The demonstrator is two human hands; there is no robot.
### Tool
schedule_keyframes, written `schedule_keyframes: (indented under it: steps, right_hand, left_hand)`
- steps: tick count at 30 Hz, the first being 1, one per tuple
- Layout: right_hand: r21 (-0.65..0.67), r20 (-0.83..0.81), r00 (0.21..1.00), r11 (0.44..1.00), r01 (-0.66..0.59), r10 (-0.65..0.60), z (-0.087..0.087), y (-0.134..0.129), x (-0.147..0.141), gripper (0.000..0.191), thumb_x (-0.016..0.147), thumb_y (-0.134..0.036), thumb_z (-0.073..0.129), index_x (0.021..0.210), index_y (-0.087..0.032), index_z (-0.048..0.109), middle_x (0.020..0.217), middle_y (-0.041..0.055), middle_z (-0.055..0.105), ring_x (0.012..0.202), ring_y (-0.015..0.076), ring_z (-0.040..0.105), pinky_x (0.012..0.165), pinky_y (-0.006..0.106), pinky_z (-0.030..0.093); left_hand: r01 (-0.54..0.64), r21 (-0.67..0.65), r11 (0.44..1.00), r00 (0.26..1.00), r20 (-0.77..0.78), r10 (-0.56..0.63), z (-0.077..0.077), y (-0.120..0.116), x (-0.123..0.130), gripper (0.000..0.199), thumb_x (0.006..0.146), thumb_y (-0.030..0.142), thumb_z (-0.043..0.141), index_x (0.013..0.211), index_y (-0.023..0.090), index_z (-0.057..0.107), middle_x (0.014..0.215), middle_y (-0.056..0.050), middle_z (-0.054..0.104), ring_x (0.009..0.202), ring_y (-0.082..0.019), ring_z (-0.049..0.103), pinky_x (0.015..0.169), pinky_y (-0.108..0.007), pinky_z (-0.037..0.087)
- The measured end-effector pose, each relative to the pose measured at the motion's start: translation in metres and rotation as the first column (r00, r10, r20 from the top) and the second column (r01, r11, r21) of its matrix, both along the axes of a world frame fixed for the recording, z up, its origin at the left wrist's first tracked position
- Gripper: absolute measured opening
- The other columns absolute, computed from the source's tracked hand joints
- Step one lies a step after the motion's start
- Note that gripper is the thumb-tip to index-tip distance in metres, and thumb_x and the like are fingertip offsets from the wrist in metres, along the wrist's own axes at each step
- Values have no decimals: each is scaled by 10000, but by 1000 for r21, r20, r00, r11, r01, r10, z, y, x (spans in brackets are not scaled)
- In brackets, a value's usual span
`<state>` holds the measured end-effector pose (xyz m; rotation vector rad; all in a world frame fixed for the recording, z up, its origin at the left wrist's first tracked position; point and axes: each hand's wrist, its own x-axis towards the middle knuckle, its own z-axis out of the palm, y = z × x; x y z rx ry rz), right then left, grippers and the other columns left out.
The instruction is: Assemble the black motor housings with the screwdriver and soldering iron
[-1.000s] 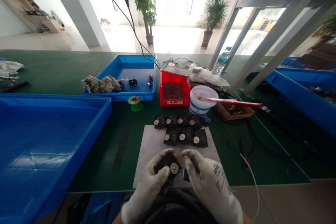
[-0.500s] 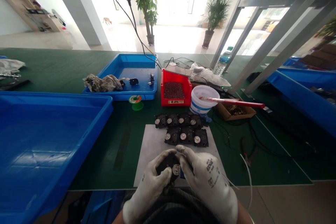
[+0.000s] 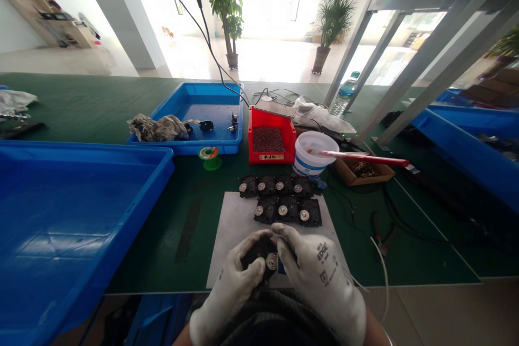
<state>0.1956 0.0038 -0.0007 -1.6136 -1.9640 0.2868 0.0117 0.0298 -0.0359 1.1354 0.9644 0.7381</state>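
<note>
Left hand (image 3: 229,281) closed round a black unit (image 3: 259,253) with silver hub, held over a white sheet (image 3: 239,227); right hand (image 3: 320,275) narrow at a small blue piece (image 3: 281,266) (held or not, cannot tell). Handwork at the unit's edge seems in hand; this calls for a steady hold.

A leafy green potted plant (image 3: 226,21) stands at twelve o'clock on a pale glossy floor (image 3: 259,54), before bright windows (image 3: 275,11).
</note>
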Motion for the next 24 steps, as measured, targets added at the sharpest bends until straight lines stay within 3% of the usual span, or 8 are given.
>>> schedule_keyframes:
  steps: [8,24]
  right_hand:
    - [41,54,999,999,-10,8,-1,0,0,338,1076,-270,431,1188,-183,738,909,81,842,681,233,803,614,288,598]
    - [61,81,997,998,-19,14,2,1,-1,322,1069,-243,442,1150,-188,749,823,51,832,618,207,789,556,259,541]
  left_hand:
    - [-5,13,1000,1000,-4,5,-6,0,-1,564,859,453,721,1342,164,681,1421,-157,689,1379,-391,580,1163,-529,480]
    - [1,13,1000,1000,-6,-1,-1,1,0,541,862,442,721,1324,162,687,1397,-159,705,1365,-387,598,1152,-524,495]
